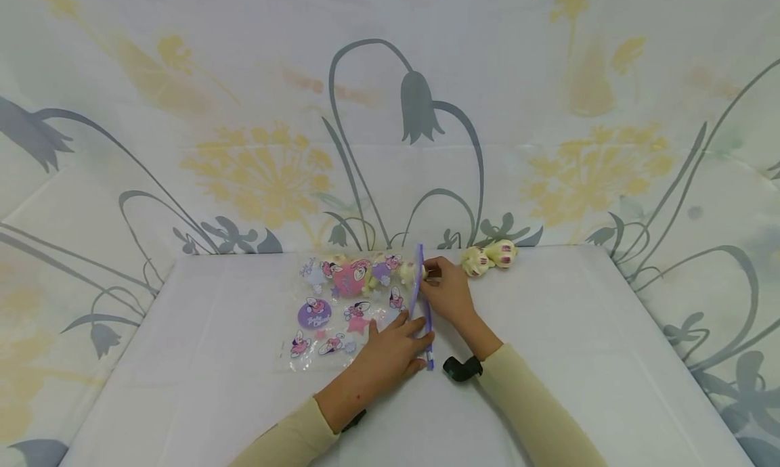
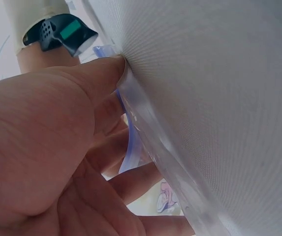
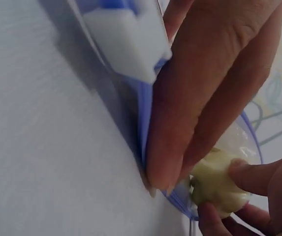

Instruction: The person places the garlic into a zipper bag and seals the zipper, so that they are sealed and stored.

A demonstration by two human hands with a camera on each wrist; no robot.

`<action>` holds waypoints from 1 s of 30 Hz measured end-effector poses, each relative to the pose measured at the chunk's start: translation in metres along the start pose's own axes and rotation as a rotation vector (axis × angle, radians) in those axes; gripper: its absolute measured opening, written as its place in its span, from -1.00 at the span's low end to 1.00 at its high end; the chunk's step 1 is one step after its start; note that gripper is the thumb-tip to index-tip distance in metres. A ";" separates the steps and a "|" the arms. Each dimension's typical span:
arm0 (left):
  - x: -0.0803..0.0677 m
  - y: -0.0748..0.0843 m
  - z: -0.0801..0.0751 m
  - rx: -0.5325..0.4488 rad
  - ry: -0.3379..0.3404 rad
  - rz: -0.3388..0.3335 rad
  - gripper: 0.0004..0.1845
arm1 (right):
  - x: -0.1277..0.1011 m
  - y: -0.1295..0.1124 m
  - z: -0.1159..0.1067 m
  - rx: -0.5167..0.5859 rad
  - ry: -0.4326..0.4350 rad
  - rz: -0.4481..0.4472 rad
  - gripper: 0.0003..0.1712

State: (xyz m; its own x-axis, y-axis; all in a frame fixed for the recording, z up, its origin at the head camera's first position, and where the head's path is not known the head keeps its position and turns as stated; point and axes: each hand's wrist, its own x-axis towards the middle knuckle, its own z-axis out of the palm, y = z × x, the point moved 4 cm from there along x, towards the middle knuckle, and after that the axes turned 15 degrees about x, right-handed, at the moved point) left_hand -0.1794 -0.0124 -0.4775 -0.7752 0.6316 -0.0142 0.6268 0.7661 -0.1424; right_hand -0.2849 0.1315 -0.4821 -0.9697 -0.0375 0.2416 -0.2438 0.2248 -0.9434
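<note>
One zip bag (image 1: 344,304), two hands (image 1: 390,352), two loose toys (image 1: 489,257).

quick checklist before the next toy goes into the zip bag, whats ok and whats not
1. Zip bag lying flat on the table: ok.
2. Left hand pressing the near end of the purple zip strip: ok.
3. Right hand pinching a cream toy piece at the bag mouth: ok.
4. Mouth open wide enough: cannot tell.
5. Piece fully inside: not ok, it sits at the rim.
6. Remaining toys lying close beside the right hand: ok.
</note>
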 end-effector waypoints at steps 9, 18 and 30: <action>-0.001 0.000 -0.001 0.016 0.013 0.005 -0.48 | 0.010 0.005 0.009 -0.028 0.083 -0.053 -0.70; -0.002 0.001 -0.002 0.021 0.012 0.006 -0.47 | 0.015 0.017 0.014 -0.065 0.048 0.026 -0.72; -0.001 0.001 -0.003 0.016 -0.006 -0.005 -0.46 | 0.007 0.007 0.002 -0.138 -0.039 -0.038 -0.66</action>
State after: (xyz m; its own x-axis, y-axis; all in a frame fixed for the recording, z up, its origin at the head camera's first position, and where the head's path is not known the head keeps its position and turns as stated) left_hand -0.1780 -0.0123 -0.4743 -0.7788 0.6270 -0.0198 0.6216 0.7671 -0.1584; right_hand -0.2931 0.1304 -0.4873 -0.9604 -0.0860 0.2650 -0.2781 0.3536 -0.8931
